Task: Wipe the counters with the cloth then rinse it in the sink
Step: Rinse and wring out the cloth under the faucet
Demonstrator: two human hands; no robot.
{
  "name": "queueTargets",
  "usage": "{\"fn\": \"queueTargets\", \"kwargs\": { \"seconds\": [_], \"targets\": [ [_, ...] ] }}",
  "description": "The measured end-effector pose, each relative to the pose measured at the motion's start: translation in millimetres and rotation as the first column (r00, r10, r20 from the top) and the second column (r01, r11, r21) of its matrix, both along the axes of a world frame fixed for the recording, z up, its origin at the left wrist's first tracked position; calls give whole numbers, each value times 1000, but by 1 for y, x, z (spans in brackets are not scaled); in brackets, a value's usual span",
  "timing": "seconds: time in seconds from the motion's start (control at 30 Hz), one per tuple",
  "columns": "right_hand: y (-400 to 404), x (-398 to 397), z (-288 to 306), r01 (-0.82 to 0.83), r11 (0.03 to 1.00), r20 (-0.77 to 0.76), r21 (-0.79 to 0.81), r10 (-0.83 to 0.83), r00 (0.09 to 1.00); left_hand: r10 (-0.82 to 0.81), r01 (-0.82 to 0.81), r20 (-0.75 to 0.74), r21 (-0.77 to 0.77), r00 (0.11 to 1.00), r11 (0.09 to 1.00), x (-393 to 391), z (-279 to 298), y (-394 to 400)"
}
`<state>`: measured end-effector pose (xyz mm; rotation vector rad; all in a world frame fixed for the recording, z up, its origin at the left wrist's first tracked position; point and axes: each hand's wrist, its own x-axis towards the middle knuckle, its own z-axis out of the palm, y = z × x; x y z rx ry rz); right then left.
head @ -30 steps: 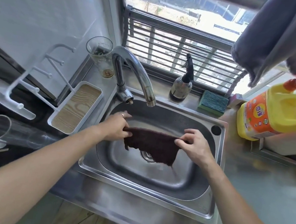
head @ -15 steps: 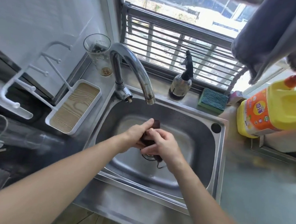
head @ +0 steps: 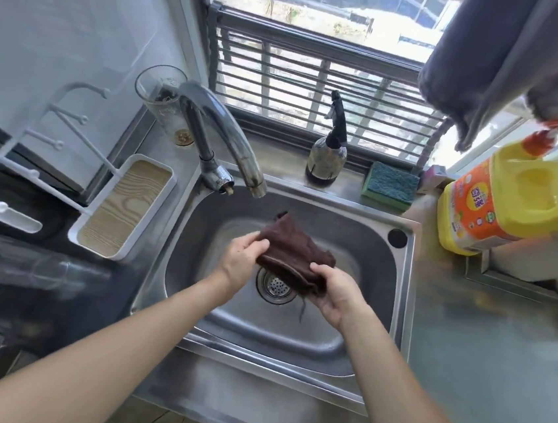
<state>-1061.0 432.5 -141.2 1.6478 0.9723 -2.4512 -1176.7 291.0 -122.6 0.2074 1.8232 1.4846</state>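
A: Over the drain, both hands hold the cloth. The left hand (head: pixel 241 259) pinches one end of the dark brown cloth (head: pixel 295 254) with its fingers curled around it, and the right hand (head: pixel 334 294) grips the other end from below, thumb on top. The cloth is folded and bunched between them, held in the air above the strainer (head: pixel 274 285) inside the steel sink (head: pixel 396 292).

B: Is water running on it?

A: I see no stream from the faucet (head: pixel 230 137). Its spout ends just behind the cloth, toward the left. So I judge the rinsing step is in hand, but whether the cloth is wet I cannot tell.

B: What could go wrong from here?

A: If the hands wring hard, drops may splash over the front rim. Also a loose thread hangs down from the cloth, near the strainer; it could catch there if the cloth is lowered.

B: And around the sink?

A: Behind it stand a spray bottle (head: pixel 328 154) and a green sponge (head: pixel 390 187). At the right is a yellow detergent jug (head: pixel 505 204) on the counter (head: pixel 495 372). At the left are a white tray with a wood-pattern bottom (head: pixel 126 209) and a clear glass (head: pixel 165 103) behind the faucet. Nothing stands between the hands and the spout; only the faucet lever (head: pixel 220 184) must be reached, which needs one hand free.
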Motion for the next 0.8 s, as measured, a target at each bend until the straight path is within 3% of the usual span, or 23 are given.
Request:
{"fn": "queueTargets", "kwargs": {
  "seconds": [0.07, 0.17, 0.23, 0.3, 0.37, 0.4, 0.47, 0.53, 0.6, 0.8],
  "targets": [
    [-2, 2, -9, -41, 987, 25, 154, 38, 999, 197, -199, 188, -8, 962, 980, 2, -4, 6],
    [-4, 1, -13, -38, 936, 123, 351, -6, 992, 289, -283, 458, -83, 841, 956, 12, -5, 15],
    [-4, 1, -10, 13, 941, 134, 338, -62, 989, 268, -294, 598, -57, 755, 954, 19, -4, 19],
    [-2, 2, -5, -9, 989, 175, 151, -17, 984, 218, -289, 678, -9, 702, 957, 23, -2, 20],
    [3, 3, -6, -23, 993, 84, -116, 33, 996, 186, -257, 691, -1, 698, 967, 24, -2, 21],
    [5, 4, -7, -14, 989, 38, -149, 20, 999, 202, -248, 660, -25, 724, 968, 23, -3, 22],
    [12, 3, -21, 30, 999, 104, -36, -27, 994, 300, -268, 483, -136, 823, 954, 20, -12, 23],
    [16, 2, -35, -10, 984, 249, 179, -35, 968, 422, -341, 298, -289, 856, 895, 13, -21, 21],
    [10, -1, -39, -94, 968, 304, 232, 20, 953, 492, -360, 331, -385, 805, 850, 11, -25, 16],
    [0, 6, -45, -247, 966, 383, 71, 203, 901, 435, -125, 479, -551, 763, 825, 29, -19, 16]
  ]
}}
